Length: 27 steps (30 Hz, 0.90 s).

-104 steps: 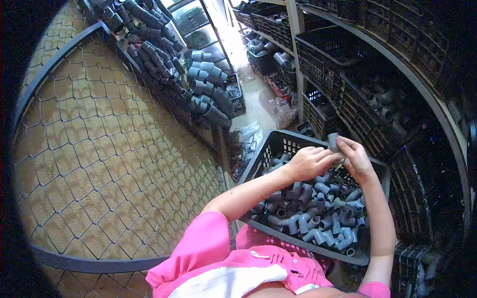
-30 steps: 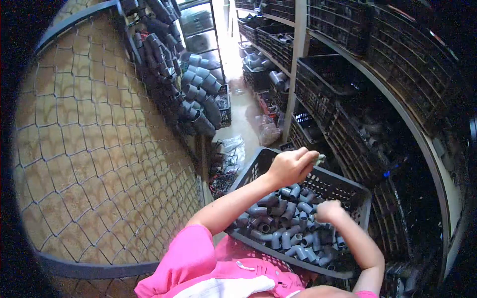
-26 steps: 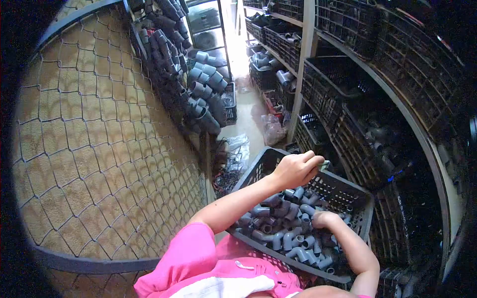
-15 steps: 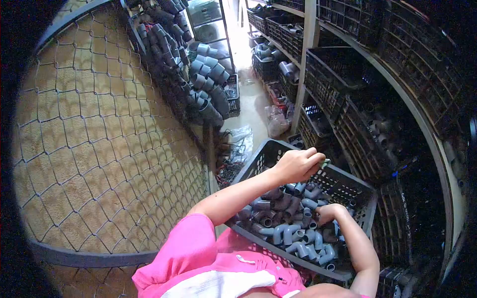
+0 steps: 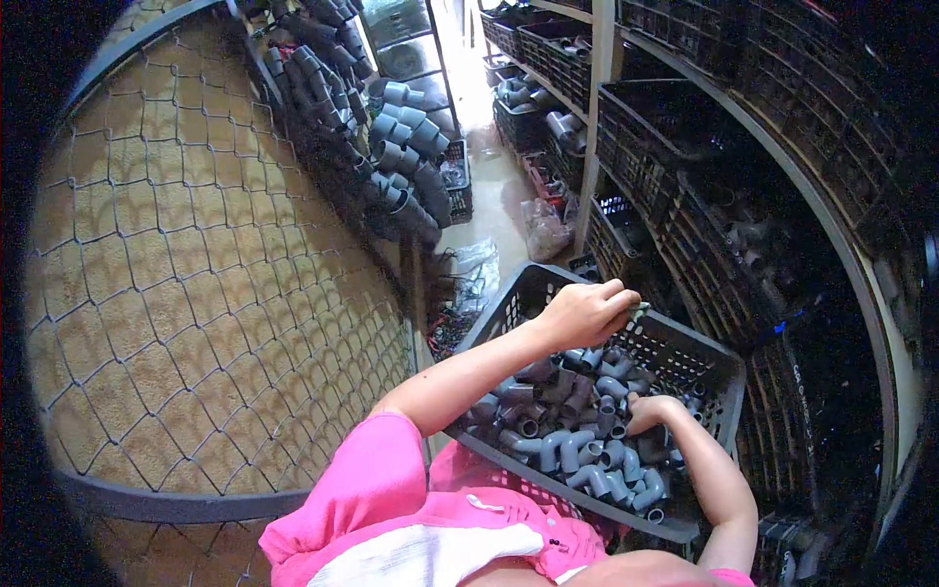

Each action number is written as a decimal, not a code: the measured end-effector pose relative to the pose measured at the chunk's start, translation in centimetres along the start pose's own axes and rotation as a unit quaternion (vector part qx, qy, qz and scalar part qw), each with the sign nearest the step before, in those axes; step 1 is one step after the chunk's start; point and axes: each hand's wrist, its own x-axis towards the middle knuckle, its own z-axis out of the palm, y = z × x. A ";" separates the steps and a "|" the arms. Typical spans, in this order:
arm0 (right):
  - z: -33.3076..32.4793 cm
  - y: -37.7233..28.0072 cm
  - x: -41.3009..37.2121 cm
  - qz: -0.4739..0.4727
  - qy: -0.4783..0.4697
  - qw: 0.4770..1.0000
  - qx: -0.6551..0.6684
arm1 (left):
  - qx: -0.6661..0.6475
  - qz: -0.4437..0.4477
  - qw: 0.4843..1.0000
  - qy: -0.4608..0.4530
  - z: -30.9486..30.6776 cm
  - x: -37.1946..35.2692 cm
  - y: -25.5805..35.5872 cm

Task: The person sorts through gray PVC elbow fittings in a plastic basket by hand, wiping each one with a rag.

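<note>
A black plastic crate (image 5: 719,364), tilted in view, holds many grey pipe elbows (image 5: 562,452) in front of my body. Fingers of my left hand (image 5: 593,313) are curled over its far rim, beside a small pale green bit (image 5: 640,307). My right hand (image 5: 655,414) reaches down inside the crate, among the elbows at its right side. The thumb shows there, but the other fingertips are hidden, so what they touch or hold cannot be made out.
Wire mesh (image 5: 215,293) in a metal frame stands at the left. Behind it are stacked grey pipe fittings (image 5: 406,132). Shelves with black crates (image 5: 646,127) line the right side. Clear plastic bags (image 5: 475,269) lie on the aisle floor (image 5: 489,215).
The crate and my left hand have shifted slightly up in the view together. My right hand has moved slightly right and up, still among the elbows.
</note>
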 end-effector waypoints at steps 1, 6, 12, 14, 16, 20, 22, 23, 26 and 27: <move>-0.3 0.2 0.3 -0.018 0.003 1.000 0.014 | -0.003 0.000 1.000 -0.002 0.0 0.0 0.0; 2.6 5.8 6.8 -0.081 0.134 0.981 0.116 | 0.004 0.000 1.000 0.005 -0.3 -0.1 -0.2; -0.8 1.0 -0.5 -0.018 0.009 1.000 -0.006 | 0.008 -0.003 1.000 -0.001 0.1 -0.2 -0.4; -0.9 1.0 -0.6 -0.012 -0.029 0.999 -0.028 | 0.004 0.002 1.000 -0.004 0.3 -0.2 -0.4; -0.9 2.4 -0.2 -0.055 -0.072 0.995 -0.040 | 0.000 0.002 1.000 -0.006 0.3 -0.2 -0.3; -1.4 2.6 -0.8 -0.099 0.015 0.995 0.026 | -0.002 -0.003 1.000 -0.009 0.0 -0.1 -0.3; -2.6 2.2 -2.9 -0.128 0.118 0.983 0.066 | -0.009 -0.011 1.000 0.001 -0.1 0.0 -0.4; -3.3 2.1 -4.5 -0.207 0.193 0.954 0.099 | -0.017 -0.020 1.000 0.010 -0.1 0.1 -0.3; -4.6 0.6 -8.5 -0.275 0.241 0.822 0.436 | -0.062 -0.062 0.995 0.037 -0.4 0.4 0.6; -4.8 0.1 -8.9 -0.286 0.281 0.773 0.492 | -0.079 -0.072 0.993 0.048 -0.5 0.5 1.1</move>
